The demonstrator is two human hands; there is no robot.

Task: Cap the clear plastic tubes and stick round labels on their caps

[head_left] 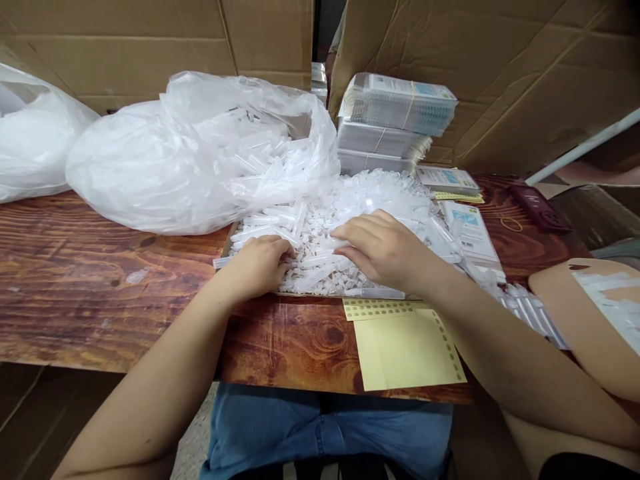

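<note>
Clear plastic pieces (315,267): heaped in shallow cardboard tray (310,295), set in from front edge of wooden worktop (125,287), tubes and smaller bits mixed, piled higher toward tray's back right corner. Left hand (265,265): over tray's front left corner, touching pieces, fingers bent down into heap; fingertips hidden, cannot tell if gripping. Right hand (383,250): over heap, right of tray's middle, fingers loosely curved, thumb apart from them, open; nothing clearly held. Large plastic bag (150,160): slumped over tray's back left corner, tubes visible inside its mouth. Second bag (40,140): farther left, toward worktop's back edge. Banded card stacks (400,107): piled behind tray's back right corner. Loose card pack (473,233): lying just beside tray's right edge. Row of tubes (533,310): off tray's front right corner, partly behind right forearm. Yellow sheets (405,350): between tray's front edge and worktop's front edge, right of middle. Rubber band (511,224) and dark red device (540,208): toward worktop's back right corner.
</note>
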